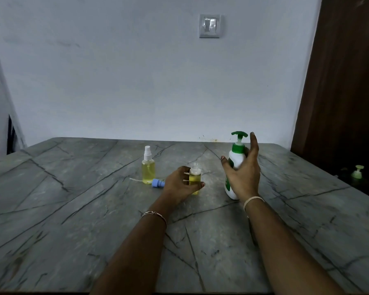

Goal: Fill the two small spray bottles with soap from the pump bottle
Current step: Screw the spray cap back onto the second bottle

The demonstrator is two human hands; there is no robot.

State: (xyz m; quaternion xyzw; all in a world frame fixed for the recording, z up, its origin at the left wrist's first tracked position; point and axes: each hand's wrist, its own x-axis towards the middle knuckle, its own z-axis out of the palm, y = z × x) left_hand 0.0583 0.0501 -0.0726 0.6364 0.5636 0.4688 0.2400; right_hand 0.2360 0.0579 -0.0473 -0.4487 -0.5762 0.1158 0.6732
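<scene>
While the capped spray bottle [148,169] stood nearly full at the left of the table [73,209], a blue sprayer head [158,183] lying just beside it, my left hand [179,186] gripped the open spray bottle [195,177], fingers wrapped round it, upright and partly filled. Further right, my right hand [242,173] held the pump bottle [235,165], thumb across its front, forefinger raised free. That open neck looked narrow: a spout set off-centre would likely run soap down the outside, and a hard press might tip the little bottle.
</scene>
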